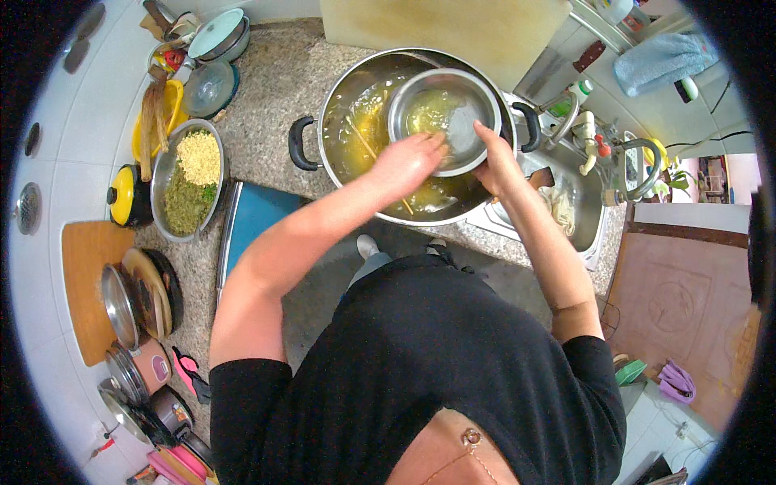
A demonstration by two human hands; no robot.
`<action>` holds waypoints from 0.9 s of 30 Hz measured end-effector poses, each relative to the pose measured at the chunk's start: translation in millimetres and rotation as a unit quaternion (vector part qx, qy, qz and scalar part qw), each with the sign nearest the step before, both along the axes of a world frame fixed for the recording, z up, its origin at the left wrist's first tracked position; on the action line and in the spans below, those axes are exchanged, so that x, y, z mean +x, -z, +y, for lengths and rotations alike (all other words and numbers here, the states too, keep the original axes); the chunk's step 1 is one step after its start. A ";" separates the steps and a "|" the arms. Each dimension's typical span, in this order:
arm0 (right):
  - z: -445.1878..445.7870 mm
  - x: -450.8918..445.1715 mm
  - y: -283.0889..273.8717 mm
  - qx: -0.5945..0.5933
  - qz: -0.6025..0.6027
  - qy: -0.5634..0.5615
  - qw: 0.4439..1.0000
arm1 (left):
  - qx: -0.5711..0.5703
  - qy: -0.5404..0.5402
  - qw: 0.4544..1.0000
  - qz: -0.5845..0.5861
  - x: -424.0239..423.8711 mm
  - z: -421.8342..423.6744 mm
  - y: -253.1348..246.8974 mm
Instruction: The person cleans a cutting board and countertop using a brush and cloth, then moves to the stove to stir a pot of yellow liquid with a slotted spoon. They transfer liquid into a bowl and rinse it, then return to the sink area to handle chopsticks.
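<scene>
My right hand (498, 159) grips the rim of a stainless steel bowl (395, 115), thumb inside and fingers beneath. The bowl tilts over a large two-handled steel pot (324, 130) and holds pale yellowish liquid (433, 109). My left hand (415, 156) reaches over the bowl's near rim, its fingertips down at the liquid. Whether those fingers hold anything is hidden. Yellowish liquid with a bright yellow patch (367, 118) fills the pot's lower part. A long thin stick (362, 138) lies in the pot, passing under my left forearm.
On the left counter, a metal bowl (221, 200) holds chopped yellow and green food. A sink (585, 233) with a bent tap (567, 121) adjoins the pot's right side. Behind the pot leans a large cutting board (424, 24); a cleaver (545, 70) hangs beside it.
</scene>
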State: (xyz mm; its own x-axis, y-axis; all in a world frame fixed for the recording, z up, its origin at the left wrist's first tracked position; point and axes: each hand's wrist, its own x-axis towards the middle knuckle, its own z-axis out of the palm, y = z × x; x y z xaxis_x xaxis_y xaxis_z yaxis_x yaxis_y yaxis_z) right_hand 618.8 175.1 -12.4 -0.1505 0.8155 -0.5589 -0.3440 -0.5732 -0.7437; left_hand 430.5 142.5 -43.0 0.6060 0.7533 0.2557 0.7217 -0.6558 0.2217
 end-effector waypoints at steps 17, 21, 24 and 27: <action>-20.7 -18.7 -8.5 0.021 0.037 0.078 0.996 | -0.083 -0.072 0.985 -0.131 42.0 -9.5 -28.3; -6.8 -8.0 -13.6 -0.034 0.026 0.083 0.996 | -0.011 -0.017 0.987 -0.159 41.2 -8.3 -34.6; -0.7 19.7 -18.4 -0.018 -0.025 -0.011 0.999 | 0.050 0.090 0.994 -0.043 -11.9 9.5 -20.5; 0.6 19.2 -19.8 -0.007 -0.012 -0.062 0.998 | 0.056 0.064 0.996 -0.027 -20.5 10.2 -19.5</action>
